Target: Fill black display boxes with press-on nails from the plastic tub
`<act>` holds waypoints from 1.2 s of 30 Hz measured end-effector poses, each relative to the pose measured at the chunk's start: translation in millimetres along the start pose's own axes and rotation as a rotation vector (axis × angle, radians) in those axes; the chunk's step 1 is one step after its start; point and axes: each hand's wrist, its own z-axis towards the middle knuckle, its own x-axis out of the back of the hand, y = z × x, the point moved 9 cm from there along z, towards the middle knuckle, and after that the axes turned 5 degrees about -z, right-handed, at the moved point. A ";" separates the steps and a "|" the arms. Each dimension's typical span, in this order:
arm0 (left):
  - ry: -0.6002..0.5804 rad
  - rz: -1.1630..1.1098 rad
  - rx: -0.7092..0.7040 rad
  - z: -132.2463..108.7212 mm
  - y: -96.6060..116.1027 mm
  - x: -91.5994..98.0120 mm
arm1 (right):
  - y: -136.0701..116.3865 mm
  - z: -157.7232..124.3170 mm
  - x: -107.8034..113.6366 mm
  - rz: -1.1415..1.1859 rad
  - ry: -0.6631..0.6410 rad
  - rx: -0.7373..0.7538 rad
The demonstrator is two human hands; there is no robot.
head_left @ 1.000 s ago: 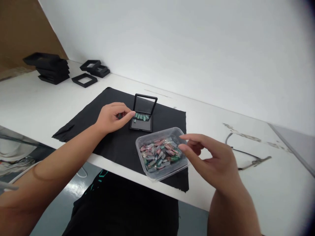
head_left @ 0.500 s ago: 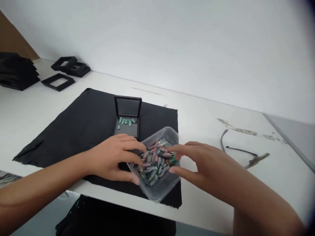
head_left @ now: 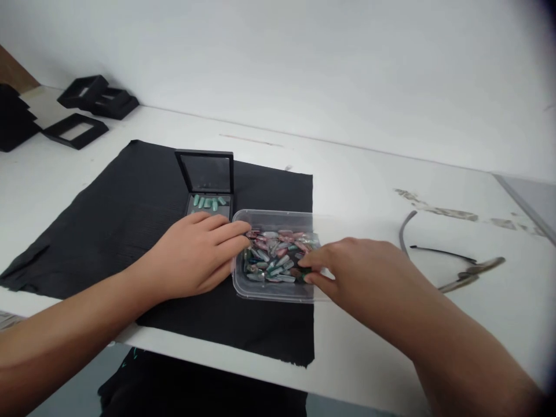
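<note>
A clear plastic container (head_left: 273, 294) full of false nails (head_left: 278, 255) in pink, silver and green sits at the right edge of a black cloth (head_left: 108, 202). My left hand (head_left: 195, 255) grips its left wall, fingertips over the rim and thumb hidden. Inside the container, at its right end, the thumb and index finger of my right hand (head_left: 347, 266) close around what looks like a dark green false nail. Behind my left hand stands a small black hinged case (head_left: 204, 153) with its lid up. Mint-green false nails (head_left: 208, 202) lie in its base, which my hand partly covers.
Several black frames (head_left: 78, 130) lie at the back left, beside a dark stack (head_left: 15, 119) cut off by the view's edge. A pair of glasses (head_left: 471, 269) rests on the white table (head_left: 369, 359) at the right. A white wall (head_left: 304, 69) rises behind.
The container has turned to sit straighter and flatter. My left hand has closed on its left side. My right fingers have come together among the false nails.
</note>
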 end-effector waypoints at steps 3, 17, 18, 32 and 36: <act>0.051 -0.002 0.044 -0.9 -0.4 1.2 | 2.9 4.3 4.1 0.043 0.033 0.024; 0.197 -0.163 -0.023 -11.5 7.2 15.5 | 14.2 -7.3 18.2 0.285 0.237 0.119; 0.181 -0.183 -0.012 -11.5 6.1 13.1 | 16.1 -8.2 21.9 0.342 0.274 0.122; 0.316 -0.500 0.044 -15.4 0.6 18.9 | 20.8 -15.7 46.3 1.069 0.495 0.365; 0.324 -0.639 -0.015 -15.3 2.8 19.9 | 17.9 -13.8 40.3 1.219 0.416 0.405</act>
